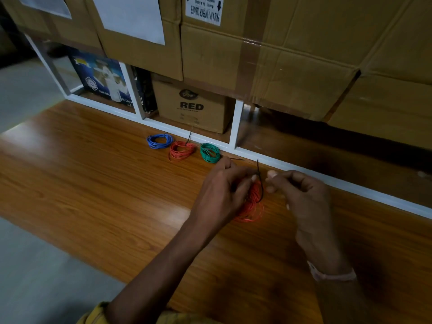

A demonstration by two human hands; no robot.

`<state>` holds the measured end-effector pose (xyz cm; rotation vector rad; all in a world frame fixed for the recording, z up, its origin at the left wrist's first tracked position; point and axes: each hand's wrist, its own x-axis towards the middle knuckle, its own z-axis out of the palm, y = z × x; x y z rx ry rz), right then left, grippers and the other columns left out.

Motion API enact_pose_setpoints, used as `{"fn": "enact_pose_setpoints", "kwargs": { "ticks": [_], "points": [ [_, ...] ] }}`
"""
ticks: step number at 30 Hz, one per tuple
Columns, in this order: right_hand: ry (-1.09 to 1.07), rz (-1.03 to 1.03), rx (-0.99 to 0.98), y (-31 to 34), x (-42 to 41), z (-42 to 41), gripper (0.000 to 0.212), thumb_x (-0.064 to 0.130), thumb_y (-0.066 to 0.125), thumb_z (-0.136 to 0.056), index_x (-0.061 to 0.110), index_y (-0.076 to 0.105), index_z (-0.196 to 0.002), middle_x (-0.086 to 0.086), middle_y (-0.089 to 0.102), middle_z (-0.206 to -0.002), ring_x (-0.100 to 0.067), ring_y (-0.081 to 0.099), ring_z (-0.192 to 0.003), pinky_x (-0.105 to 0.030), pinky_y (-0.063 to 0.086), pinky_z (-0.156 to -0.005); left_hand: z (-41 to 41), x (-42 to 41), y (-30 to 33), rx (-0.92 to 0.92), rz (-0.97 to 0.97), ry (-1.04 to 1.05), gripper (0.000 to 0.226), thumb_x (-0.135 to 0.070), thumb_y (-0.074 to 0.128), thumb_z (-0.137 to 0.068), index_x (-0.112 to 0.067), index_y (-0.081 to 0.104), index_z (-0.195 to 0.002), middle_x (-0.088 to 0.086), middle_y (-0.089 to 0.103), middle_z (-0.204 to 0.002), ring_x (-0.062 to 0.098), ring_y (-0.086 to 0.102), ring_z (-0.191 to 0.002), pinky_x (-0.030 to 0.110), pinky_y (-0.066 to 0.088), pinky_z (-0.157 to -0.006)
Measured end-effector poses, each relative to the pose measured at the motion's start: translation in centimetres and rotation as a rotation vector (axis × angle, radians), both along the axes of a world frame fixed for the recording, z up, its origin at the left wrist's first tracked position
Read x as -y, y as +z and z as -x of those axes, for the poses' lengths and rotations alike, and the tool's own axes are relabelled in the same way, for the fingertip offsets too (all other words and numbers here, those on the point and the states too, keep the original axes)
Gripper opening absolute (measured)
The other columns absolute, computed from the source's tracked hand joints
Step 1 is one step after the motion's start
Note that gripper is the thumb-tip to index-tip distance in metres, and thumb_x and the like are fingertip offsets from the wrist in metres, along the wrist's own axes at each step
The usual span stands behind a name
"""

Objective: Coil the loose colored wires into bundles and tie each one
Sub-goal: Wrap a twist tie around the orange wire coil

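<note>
Left hand (pixel 222 185) pinches a black tie (pixel 260 183) looped on a red coil (pixel 252 206), half hidden; right hand (pixel 301 192) curled, hold unclear.

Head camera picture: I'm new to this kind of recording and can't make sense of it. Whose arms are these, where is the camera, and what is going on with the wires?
There is no machine here. A person wears a wide-angle camera on the head, so you look forward and down at their own two arms. They work at a wooden table set against shelves of cardboard boxes. Three finished wire coils lie at the back: blue coil, red coil and green coil. The left hand holds a fourth, an orange coil, with a thin black tie looped around it. The right hand has its fingers curled beside the tie; whether it pinches the tie's end is hard to tell. A pale band sits on the right wrist.
</note>
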<state>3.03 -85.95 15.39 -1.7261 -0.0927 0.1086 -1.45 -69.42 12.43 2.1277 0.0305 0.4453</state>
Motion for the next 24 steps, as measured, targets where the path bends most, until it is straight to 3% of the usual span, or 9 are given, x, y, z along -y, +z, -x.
{"fn": "enact_pose_setpoints", "kwargs": {
  "ticks": [5,10,14,16,18,20,24],
  "points": [
    [0.105,0.228,0.279,1.1,1.0,-2.3,0.007,0.027,0.075,-0.092,0.026,0.076,-0.099,0.011,0.071,-0.101,-0.007,0.061,-0.087,-0.019,0.047,-0.072,0.5,-0.6,0.4,-0.068,0.005,-0.077,0.026,-0.032,0.064,-0.104,-0.028,0.073,-0.128,-0.004,0.054,-0.103,0.008,0.055,-0.099,0.045,0.058,-0.083],
    [0.323,0.315,0.280,1.3,0.9,-4.0,0.003,0.028,0.079,-0.088,0.027,0.078,-0.086,0.016,0.068,-0.091,-0.022,0.058,-0.085,-0.029,0.048,-0.074,0.7,-0.6,0.2,-0.071,-0.007,-0.102,0.025,-0.031,0.065,-0.104,-0.028,0.072,-0.128,-0.003,0.053,-0.102,0.013,0.056,-0.098,0.047,0.057,-0.082],
    [0.361,0.244,0.266,0.8,0.7,-4.3,0.006,0.027,0.078,-0.090,0.024,0.076,-0.085,0.008,0.070,-0.087,-0.023,0.061,-0.087,-0.026,0.049,-0.073,0.4,-1.0,-0.3,-0.114,0.027,-0.116,0.024,-0.035,0.064,-0.105,-0.032,0.072,-0.128,-0.001,0.056,-0.105,0.015,0.059,-0.100,0.048,0.058,-0.083],
    [0.349,0.198,0.255,0.5,0.7,-4.6,0.005,0.027,0.078,-0.089,0.023,0.077,-0.086,0.004,0.072,-0.087,-0.025,0.062,-0.089,-0.027,0.050,-0.076,0.1,-1.4,-0.6,-0.126,0.080,-0.159,0.024,-0.039,0.061,-0.106,-0.034,0.071,-0.128,-0.003,0.060,-0.109,0.011,0.063,-0.102,0.042,0.059,-0.083],
    [0.342,0.174,0.243,0.2,0.7,-5.0,0.004,0.028,0.078,-0.089,0.024,0.078,-0.087,0.000,0.073,-0.089,-0.030,0.063,-0.092,-0.038,0.052,-0.081,0.1,-1.6,-0.5,-0.149,0.226,-0.221,0.025,-0.035,0.057,-0.108,-0.026,0.072,-0.127,-0.009,0.065,-0.107,0.003,0.065,-0.091,0.024,0.054,-0.071],
    [0.349,0.150,0.220,0.0,0.7,-5.2,0.006,0.028,0.080,-0.087,0.023,0.078,-0.088,-0.001,0.074,-0.092,-0.031,0.064,-0.094,-0.043,0.054,-0.083,0.0,-1.6,-0.5,-0.184,0.382,-0.255,0.026,-0.031,0.056,-0.109,-0.014,0.072,-0.121,-0.015,0.067,-0.091,-0.001,0.059,-0.066,0.016,0.042,-0.055],
    [0.365,0.103,0.176,-0.9,0.5,-5.2,0.007,0.025,0.081,-0.085,0.020,0.078,-0.088,-0.001,0.072,-0.092,-0.026,0.065,-0.092,-0.036,0.054,-0.081,-0.4,-1.2,-1.0,-0.176,0.498,-0.237,0.028,-0.034,0.063,-0.106,-0.009,0.074,-0.105,-0.008,0.064,-0.078,0.005,0.044,-0.054,0.026,0.033,-0.049]
  ]
}}
